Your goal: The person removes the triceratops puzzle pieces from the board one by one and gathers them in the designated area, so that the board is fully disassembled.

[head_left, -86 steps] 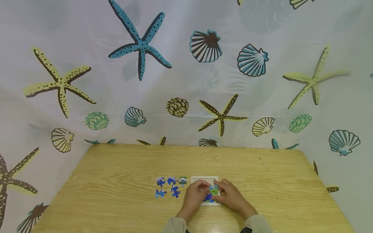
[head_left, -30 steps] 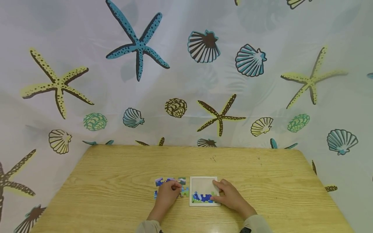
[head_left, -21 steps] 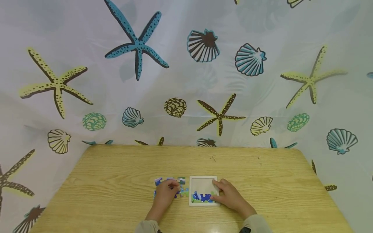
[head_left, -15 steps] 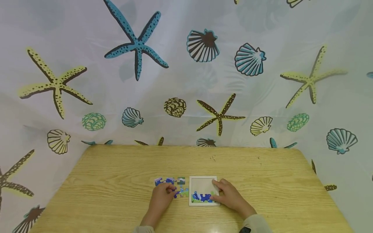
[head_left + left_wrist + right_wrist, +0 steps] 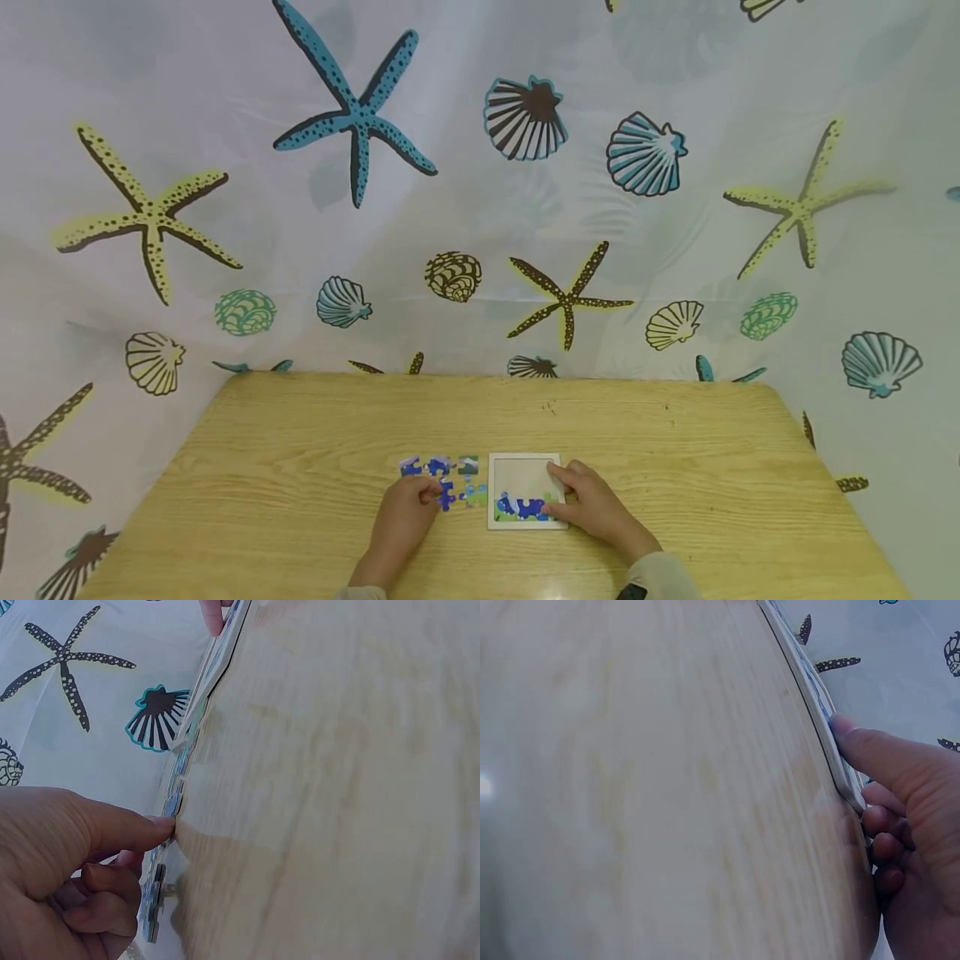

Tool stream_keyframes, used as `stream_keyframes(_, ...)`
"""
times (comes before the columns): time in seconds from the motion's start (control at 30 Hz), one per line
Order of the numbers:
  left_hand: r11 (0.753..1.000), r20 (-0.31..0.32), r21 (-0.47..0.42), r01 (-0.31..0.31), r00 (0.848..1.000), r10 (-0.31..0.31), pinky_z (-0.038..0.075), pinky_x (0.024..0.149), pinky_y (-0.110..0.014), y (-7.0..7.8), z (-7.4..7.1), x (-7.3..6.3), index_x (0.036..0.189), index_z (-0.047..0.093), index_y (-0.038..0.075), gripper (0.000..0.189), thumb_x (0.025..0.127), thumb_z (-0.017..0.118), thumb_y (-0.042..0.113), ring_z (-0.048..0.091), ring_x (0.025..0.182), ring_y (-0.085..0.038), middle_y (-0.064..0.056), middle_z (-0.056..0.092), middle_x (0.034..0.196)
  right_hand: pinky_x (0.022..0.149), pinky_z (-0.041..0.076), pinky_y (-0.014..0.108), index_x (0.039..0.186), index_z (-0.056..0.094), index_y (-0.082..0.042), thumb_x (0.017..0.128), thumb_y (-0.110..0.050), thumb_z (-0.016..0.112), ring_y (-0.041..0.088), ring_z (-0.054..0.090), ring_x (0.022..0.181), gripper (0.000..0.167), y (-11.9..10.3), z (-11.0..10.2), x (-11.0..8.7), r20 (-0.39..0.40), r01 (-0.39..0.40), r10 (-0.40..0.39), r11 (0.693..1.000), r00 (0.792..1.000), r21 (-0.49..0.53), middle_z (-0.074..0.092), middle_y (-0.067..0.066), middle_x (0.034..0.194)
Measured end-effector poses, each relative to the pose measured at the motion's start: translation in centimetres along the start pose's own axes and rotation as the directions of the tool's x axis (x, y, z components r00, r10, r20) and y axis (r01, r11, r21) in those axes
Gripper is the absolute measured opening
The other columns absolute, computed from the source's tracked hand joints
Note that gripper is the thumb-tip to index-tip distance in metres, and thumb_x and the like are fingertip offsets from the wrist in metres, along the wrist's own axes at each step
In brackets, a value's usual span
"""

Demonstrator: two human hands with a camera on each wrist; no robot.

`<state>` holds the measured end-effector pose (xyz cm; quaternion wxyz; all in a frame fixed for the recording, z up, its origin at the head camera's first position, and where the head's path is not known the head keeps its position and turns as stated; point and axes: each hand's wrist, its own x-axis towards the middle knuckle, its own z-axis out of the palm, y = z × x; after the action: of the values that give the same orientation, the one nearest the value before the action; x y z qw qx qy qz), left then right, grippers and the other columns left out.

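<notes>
My left hand (image 5: 405, 510) is low over the loose jigsaw pieces, left of the white-rimmed puzzle tray (image 5: 525, 525). Its thumb and forefinger pinch at the edge of a dark-blue puzzle piece (image 5: 447, 497); the left wrist view shows the thumb (image 5: 154, 831) against the pieces and the other fingers curled, with the forefinger's tip hidden. My right hand (image 5: 596, 504) grips the tray's right side, thumb (image 5: 859, 742) on top and several fingers curled at the rim. Blue and green pieces (image 5: 522, 507) fill the tray's near strip; the far part shows bare backing.
Blue-purple pieces (image 5: 437, 465) and a grey-green piece (image 5: 468, 464) lie in a row behind the left hand. A green-and-blue piece (image 5: 475, 493) is beside the tray. A patterned curtain (image 5: 465, 208) encloses the wooden table (image 5: 300, 450) at the back and sides.
My left hand has gone from over the tray to the loose pieces, then further left. A green-and-blue piece now lies by the tray rather than in it. The right hand stays on the tray.
</notes>
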<state>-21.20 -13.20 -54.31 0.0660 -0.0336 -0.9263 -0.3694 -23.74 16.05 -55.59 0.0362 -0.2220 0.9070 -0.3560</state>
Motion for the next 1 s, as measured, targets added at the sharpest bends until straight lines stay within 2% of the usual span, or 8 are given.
stream_keyframes(0.17, 1.000, 0.023, -0.013, 0.001, 1.000, 0.000, 0.040, 0.060, -0.025, 0.0, -0.3, -0.1, 0.085, 0.071, 0.003, 0.014, 0.073, 0.071, -0.004, 0.045, 0.069, -0.012, 0.002, 0.050, 0.073, 0.065, 0.032, 0.023, 0.135, 0.048, 0.002, 0.082, -0.034, 0.072, 0.008, 0.036, 0.074, 0.068, 0.0, -0.1, 0.1, 0.001, 0.006, -0.006, 1.000, 1.000, -0.015, 0.039, -0.004, 0.082)
stream_keyframes(0.4, 0.989, 0.058, -0.140, -0.055, 0.996, 0.064, 0.040, 0.057, -0.022, 2.1, -0.1, 0.1, 0.092, 0.070, -0.002, 0.015, 0.077, 0.068, -0.002, 0.045, 0.065, -0.010, 0.000, 0.052, 0.072, 0.065, 0.032, 0.023, 0.134, 0.049, 0.002, 0.081, -0.033, 0.073, 0.008, 0.036, 0.074, 0.068, 0.2, 0.1, 0.1, -0.004, -0.002, 0.002, 1.000, 1.000, -0.008, 0.039, -0.005, 0.082)
stream_keyframes(0.63, 0.962, 0.181, -0.271, -0.042, 0.979, 0.093, 0.043, 0.060, -0.024, 3.4, 1.8, 0.5, 0.096, 0.068, 0.000, 0.014, 0.082, 0.069, 0.004, 0.048, 0.067, -0.011, 0.001, 0.054, 0.076, 0.066, 0.032, 0.023, 0.134, 0.049, 0.002, 0.081, -0.035, 0.073, 0.008, 0.036, 0.074, 0.069, 0.2, 0.3, 0.1, 0.001, -0.015, 0.015, 1.000, 1.000, 0.005, 0.040, -0.004, 0.082)
stream_keyframes(0.8, 0.955, 0.221, -0.293, -0.036, 0.970, 0.104, 0.043, 0.059, -0.024, 4.2, 3.1, 0.4, 0.095, 0.067, 0.000, 0.014, 0.081, 0.069, 0.005, 0.048, 0.063, -0.008, 0.003, 0.055, 0.072, 0.066, 0.032, 0.023, 0.133, 0.050, 0.002, 0.081, -0.034, 0.073, 0.008, 0.037, 0.075, 0.068, 0.2, 0.3, 0.1, -0.004, -0.011, 0.011, 1.000, 1.000, 0.001, 0.040, -0.004, 0.082)
stream_keyframes(1.0, 0.961, 0.251, -0.275, -0.026, 0.963, 0.098, 0.041, 0.054, -0.021, 4.6, 4.4, 0.1, 0.098, 0.066, 0.000, 0.019, 0.080, 0.071, 0.006, 0.046, 0.058, -0.006, 0.005, 0.054, 0.069, 0.066, 0.032, 0.023, 0.133, 0.050, 0.001, 0.080, -0.035, 0.074, 0.008, 0.036, 0.075, 0.068, 0.3, 0.2, 0.2, -0.017, -0.014, 0.014, 1.000, 1.000, -0.011, 0.039, -0.005, 0.082)
